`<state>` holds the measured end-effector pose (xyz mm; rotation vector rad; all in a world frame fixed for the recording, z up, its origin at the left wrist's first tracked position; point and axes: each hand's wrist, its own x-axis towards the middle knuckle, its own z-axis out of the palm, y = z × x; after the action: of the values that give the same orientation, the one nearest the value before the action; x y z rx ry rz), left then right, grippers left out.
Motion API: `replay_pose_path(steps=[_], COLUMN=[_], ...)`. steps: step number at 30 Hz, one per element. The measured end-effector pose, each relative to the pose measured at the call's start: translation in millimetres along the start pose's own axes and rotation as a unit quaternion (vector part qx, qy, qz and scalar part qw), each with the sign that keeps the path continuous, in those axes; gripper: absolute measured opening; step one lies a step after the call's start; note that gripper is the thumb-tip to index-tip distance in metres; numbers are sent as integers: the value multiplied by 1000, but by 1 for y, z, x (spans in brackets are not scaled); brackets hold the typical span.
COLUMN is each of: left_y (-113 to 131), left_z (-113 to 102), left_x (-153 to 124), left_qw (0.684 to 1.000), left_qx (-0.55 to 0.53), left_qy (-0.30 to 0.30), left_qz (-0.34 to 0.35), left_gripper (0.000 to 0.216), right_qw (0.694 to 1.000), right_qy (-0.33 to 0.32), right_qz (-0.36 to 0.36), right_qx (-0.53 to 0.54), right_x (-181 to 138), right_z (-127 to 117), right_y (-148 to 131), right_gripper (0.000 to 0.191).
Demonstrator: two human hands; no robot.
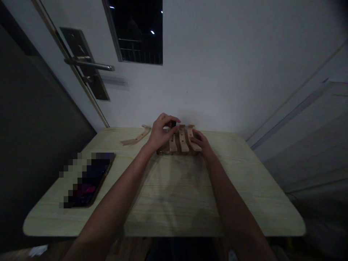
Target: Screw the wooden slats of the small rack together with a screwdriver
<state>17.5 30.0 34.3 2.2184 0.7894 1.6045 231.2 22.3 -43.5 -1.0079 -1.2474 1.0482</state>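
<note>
A small wooden rack with three curved slats stands at the far middle of the light wooden table. My left hand is closed in a pinch on a small dark piece held over the rack's left slat. My right hand rests against the rack's right side, fingers curled around the rightmost slat. A loose curved wooden slat lies on the table to the left of the rack.
A dark tablet lies near the table's left edge, partly pixelated. A white wall stands right behind the table, with a door and metal handle at the left and a dark window above.
</note>
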Motion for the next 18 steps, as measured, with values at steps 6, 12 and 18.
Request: replay_pose_path(steps=[6,12,18], left_y=[0,3,6], left_z=[0,-1,-1], left_x=[-2,-3,-2], left_qw=[999,998,996], left_qx=[-43,-47,-67], left_qy=[-20,-42,-45], left_qz=[-15,-8,-39], left_gripper=[26,29,20], right_qw=[1000,1000,1000], right_qy=[3,-2,-6], right_qz=[-4,6,-1], right_qx=[0,6,-1], right_x=[-3,-1,0], right_z=[2,1,0], right_y=[-2,-2,1], right_gripper=[54,55,54])
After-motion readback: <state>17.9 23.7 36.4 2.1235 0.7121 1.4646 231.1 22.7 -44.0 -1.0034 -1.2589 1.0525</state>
